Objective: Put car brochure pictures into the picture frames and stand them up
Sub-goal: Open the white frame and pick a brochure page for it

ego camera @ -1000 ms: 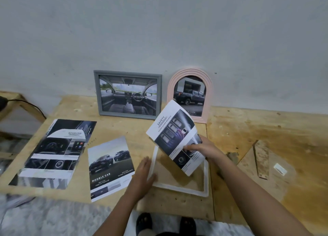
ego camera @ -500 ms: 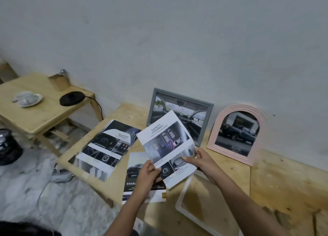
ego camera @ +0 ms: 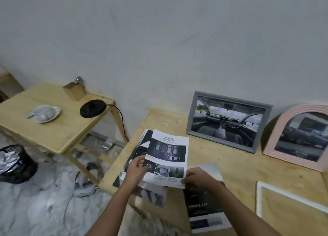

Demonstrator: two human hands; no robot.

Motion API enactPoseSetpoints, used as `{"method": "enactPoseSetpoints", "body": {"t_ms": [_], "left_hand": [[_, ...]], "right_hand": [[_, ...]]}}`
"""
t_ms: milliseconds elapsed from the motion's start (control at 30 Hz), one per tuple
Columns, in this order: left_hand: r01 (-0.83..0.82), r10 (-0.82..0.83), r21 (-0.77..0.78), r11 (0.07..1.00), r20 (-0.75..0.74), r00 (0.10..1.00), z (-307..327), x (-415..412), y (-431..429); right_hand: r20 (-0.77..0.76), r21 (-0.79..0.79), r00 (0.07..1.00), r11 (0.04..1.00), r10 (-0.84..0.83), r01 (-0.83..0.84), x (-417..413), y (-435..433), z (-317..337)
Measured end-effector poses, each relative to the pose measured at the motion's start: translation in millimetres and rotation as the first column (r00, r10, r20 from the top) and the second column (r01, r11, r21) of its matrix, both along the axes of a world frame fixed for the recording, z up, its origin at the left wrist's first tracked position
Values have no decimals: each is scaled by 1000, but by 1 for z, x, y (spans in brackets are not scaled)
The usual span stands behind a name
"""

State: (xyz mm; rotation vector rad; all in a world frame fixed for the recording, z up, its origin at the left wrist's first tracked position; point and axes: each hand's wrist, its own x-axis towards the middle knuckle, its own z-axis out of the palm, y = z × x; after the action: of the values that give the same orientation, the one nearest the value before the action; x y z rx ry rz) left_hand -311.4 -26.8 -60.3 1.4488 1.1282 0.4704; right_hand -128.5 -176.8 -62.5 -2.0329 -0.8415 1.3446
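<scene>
you have the white "safety" brochure sheet with car photos (ego camera: 167, 157) off the pale plywood surface (ego camera: 230, 163), held at its lower edge by both hands. your left hand (ego camera: 135, 171) pinches the lower left edge, thumb on the printed face. your right hand (ego camera: 198, 178) curls round the lower right corner. the sheet hangs over a dark brochure spread (ego camera: 142, 143) at the surface's left end, with the "double cab" page (ego camera: 204, 209) lying just beside it, under your right wrist.

the grey rectangular frame (ego camera: 229, 122) and the pink arched frame (ego camera: 298, 138) each hold a picture and lean against the wall, so this sheet most likely belongs in the white rectangular frame (ego camera: 258, 200), which lies flat and well to the right.

to do this well, hold the two-handed pinch light and out at the margins so the thin paper does not crease or buckle in the middle. carry it low across to the white frame, passing in front of the two standing frames so you do not knock them. square one corner to the frame first, then lay the rest down flat. whether the sheet fits the opening untrimmed is not clear from here, so check before you press it in.
</scene>
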Motion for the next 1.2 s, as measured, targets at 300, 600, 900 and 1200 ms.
{"method": "enactPoseSetpoints", "body": {"t_ms": [300,600,900,1200], "left_hand": [[188,-140,170,967,-261,955,-32,-51,41],[500,-205,298,813,-657,725,-61,-40,22],[612,-219,254,749,-777,590,-75,-24,4],[747,-359,248,617,-756,547,-75,-8,-10]], "right_hand": [[38,-5,960,961,-278,278,-77,31,-35],[148,30,985,996,-86,82,-87,30,-43],[620,-56,695,863,-364,501,-20,-48,-44],[611,-260,684,715,-399,649,-14,-85,-48]]}}
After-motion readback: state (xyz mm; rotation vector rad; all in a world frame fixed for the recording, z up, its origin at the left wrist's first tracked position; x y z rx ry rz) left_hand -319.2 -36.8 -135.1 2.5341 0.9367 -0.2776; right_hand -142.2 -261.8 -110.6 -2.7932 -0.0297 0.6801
